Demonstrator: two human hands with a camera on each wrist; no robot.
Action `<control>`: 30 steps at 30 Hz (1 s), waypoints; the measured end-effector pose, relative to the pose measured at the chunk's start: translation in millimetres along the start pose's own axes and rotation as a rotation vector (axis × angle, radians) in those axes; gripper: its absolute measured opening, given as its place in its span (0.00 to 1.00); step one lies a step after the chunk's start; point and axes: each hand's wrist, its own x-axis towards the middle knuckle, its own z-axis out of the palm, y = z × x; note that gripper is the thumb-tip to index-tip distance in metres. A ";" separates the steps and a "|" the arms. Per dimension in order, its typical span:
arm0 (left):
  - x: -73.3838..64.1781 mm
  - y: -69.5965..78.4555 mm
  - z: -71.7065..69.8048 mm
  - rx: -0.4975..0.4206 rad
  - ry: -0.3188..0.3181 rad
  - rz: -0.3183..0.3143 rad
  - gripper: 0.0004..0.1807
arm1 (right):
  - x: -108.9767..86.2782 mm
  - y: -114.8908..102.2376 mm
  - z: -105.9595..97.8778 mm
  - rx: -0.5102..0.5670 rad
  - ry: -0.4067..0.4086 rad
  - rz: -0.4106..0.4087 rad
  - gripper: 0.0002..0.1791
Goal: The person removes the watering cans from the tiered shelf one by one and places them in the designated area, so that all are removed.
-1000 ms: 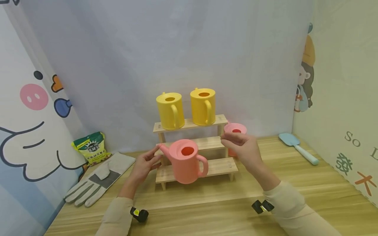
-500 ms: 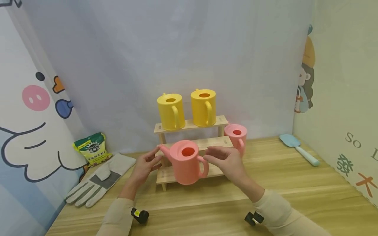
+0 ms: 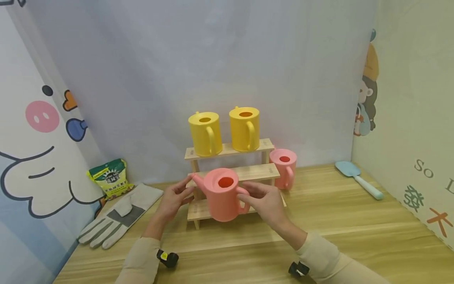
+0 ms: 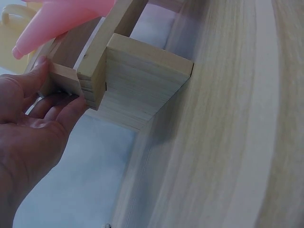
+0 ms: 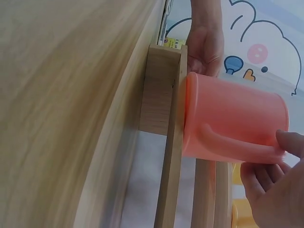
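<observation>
A pink watering can [image 3: 221,201] stands on the lowest step of a three-step wooden stand [image 3: 260,171], its spout to the left and its handle to the right. My right hand [image 3: 267,205] pinches that handle between thumb and fingers, as the right wrist view shows at the can's upper end [image 5: 232,114]. At the stand's left end, my left hand [image 3: 173,201] grips a step, thumb on one face and fingers on the other in the left wrist view. The spout tip [image 4: 23,47] is near the thumb there.
Two yellow watering cans [image 3: 203,138] stand on the top step. Another pink watering can [image 3: 283,173] is behind the stand's right side. A glove [image 3: 124,213] and a green-yellow bag [image 3: 110,179] lie left; a blue trowel [image 3: 358,177] lies right. Curtains hang behind.
My right hand has moved left and slightly down, from in front of the rear pink can to the near can's handle, which it now pinches. The left hand has stayed put.
</observation>
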 end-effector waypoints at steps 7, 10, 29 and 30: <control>0.5 0.0 0.0 0.007 0.008 0.001 0.29 | 0.1 -0.5 2.5 0.006 -0.004 -0.006 0.18; 0.4 0.0 -0.1 0.009 0.007 0.002 0.29 | 0.0 -0.1 3.7 0.016 -0.010 -0.007 0.17; -0.6 -0.1 -0.5 0.028 0.002 0.021 0.29 | 1.0 3.0 4.8 0.112 -0.037 0.114 0.17; -0.6 0.0 -0.5 0.031 0.000 0.022 0.29 | 1.0 2.9 4.9 0.117 -0.039 0.122 0.17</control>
